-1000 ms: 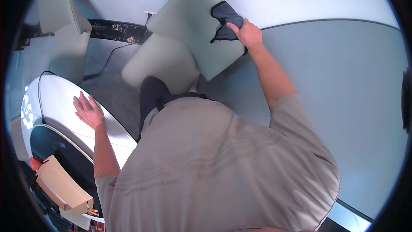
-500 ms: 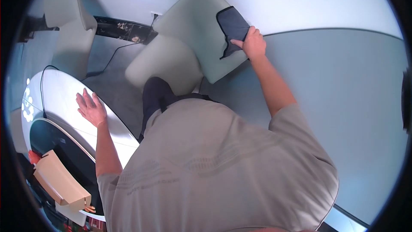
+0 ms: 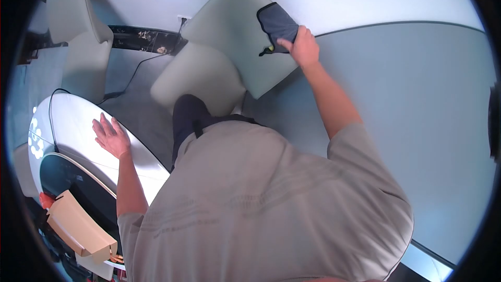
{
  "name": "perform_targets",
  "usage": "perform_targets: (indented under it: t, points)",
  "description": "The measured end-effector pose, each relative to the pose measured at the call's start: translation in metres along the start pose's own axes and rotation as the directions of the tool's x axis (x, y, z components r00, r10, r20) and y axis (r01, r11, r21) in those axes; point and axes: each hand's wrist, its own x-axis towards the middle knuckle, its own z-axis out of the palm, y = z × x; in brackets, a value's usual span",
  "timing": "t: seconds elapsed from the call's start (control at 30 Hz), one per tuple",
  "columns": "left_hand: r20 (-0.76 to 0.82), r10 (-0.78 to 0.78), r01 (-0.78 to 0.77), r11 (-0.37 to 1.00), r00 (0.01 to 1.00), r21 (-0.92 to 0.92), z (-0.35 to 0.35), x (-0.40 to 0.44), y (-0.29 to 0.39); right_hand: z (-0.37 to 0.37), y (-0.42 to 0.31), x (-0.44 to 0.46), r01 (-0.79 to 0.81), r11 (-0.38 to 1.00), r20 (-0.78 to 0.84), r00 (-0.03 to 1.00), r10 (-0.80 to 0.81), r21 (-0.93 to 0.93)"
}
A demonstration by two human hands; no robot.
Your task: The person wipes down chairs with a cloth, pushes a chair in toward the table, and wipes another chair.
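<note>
My right hand (image 3: 302, 47) is closed on a dark grey cloth (image 3: 280, 22) with black edging. Thumb and fingers grip its right side, and the cloth lies against the upper backrest of a pale grey-green chair (image 3: 229, 18). A small yellow-green spot shows at the cloth's lower corner. On the white tabletop (image 3: 73, 112) my left hand (image 3: 110, 137) rests with its fingers spread, holding nothing.
An open cardboard box (image 3: 78, 227) stands on the dark round centre (image 3: 86, 180) of the table. A second chair (image 3: 86, 42) is at the far left. A black cable (image 3: 136, 70) runs across the floor to a wall socket (image 3: 183, 19).
My right hand has moved slightly up and left with the cloth, whose lower edge has drawn up and bunched, showing the yellow-green spot. My left hand stays in place on the tabletop.
</note>
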Motion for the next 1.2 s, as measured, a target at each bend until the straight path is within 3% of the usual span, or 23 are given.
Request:
perform_targets:
  t: [0.03, 0.07, 0.13, 0.27, 0.37, 0.43, 0.53, 0.67, 0.7, 0.73, 0.87, 0.93, 0.97, 1.03, 1.2]
  points:
    - [0.003, -0.002, 0.002, 1.0, 1.0, -0.001, 0.0, -0.001, 0.0, -0.007, -0.004, 0.002, -0.096, 0.995, 0.151, 0.984, 0.099, -0.022]
    - [0.003, -0.003, 0.003, 1.0, 1.0, -0.007, 0.0, 0.0, 0.002, -0.011, -0.007, 0.007, -0.103, 0.994, 0.152, 0.983, 0.105, -0.022]
    - [-0.008, 0.004, -0.004, 1.0, 1.0, -0.018, 0.001, 0.001, 0.001, -0.019, -0.011, 0.021, -0.24, 0.971, 0.314, 0.921, 0.232, -0.013]
    - [0.0, -0.003, 0.003, 1.0, 1.0, -0.02, -0.002, 0.0, 0.003, -0.012, -0.011, 0.012, -0.184, 0.982, 0.207, 0.963, 0.173, 0.039]
    - [0.003, -0.016, 0.016, 1.0, 1.0, -0.02, -0.004, -0.001, 0.006, -0.015, -0.016, 0.012, -0.171, 0.984, 0.185, 0.966, 0.179, -0.058]
    - [-0.004, 0.002, -0.002, 1.0, 1.0, 0.004, -0.001, 0.0, 0.002, -0.028, -0.017, 0.03, -0.255, 0.967, 0.382, 0.892, 0.241, -0.016]
    - [-0.011, 0.005, -0.005, 1.0, 1.0, -0.002, 0.002, 0.002, 0.002, -0.025, -0.012, 0.032, -0.268, 0.963, 0.417, 0.875, 0.245, -0.003]
    - [-0.008, 0.0, 0.0, 1.0, 1.0, 0.011, 0.002, 0.002, 0.001, -0.016, -0.009, -0.004, -0.24, 0.964, 0.281, 0.939, 0.2, 0.113]
    - [-0.008, 0.007, -0.007, 1.0, 1.0, 0.014, 0.001, 0.004, 0.001, -0.013, -0.002, -0.024, -0.024, 0.992, 0.054, 0.998, 0.018, 0.121]
    - [-0.008, 0.005, -0.005, 1.0, 1.0, -0.001, 0.0, 0.003, 0.003, -0.011, 0.004, -0.04, 0.194, 0.978, -0.174, 0.969, -0.178, 0.076]
    - [-0.014, 0.008, -0.008, 1.0, 1.0, -0.003, 0.0, 0.0, 0.001, -0.011, 0.009, -0.056, 0.265, 0.964, -0.217, 0.939, -0.266, -0.035]
    - [-0.017, 0.0, 0.0, 1.0, 1.0, -0.009, 0.001, 0.001, 0.002, -0.016, 0.0, -0.035, 0.056, 0.998, 0.001, 0.998, -0.056, 0.021]
    - [-0.016, -0.003, 0.003, 1.0, 1.0, -0.015, 0.002, 0.0, 0.002, -0.014, -0.006, -0.018, 0.07, 0.997, -0.001, 0.998, -0.07, 0.022]
    - [-0.018, -0.011, 0.011, 1.0, 1.0, -0.009, -0.002, -0.002, 0.004, -0.004, -0.02, 0.011, -0.122, 0.988, 0.11, 0.985, 0.132, -0.095]
    - [-0.027, -0.008, 0.008, 1.0, 1.0, -0.013, 0.001, -0.002, 0.004, -0.006, -0.02, 0.019, -0.073, 0.996, 0.076, 0.994, 0.077, -0.054]
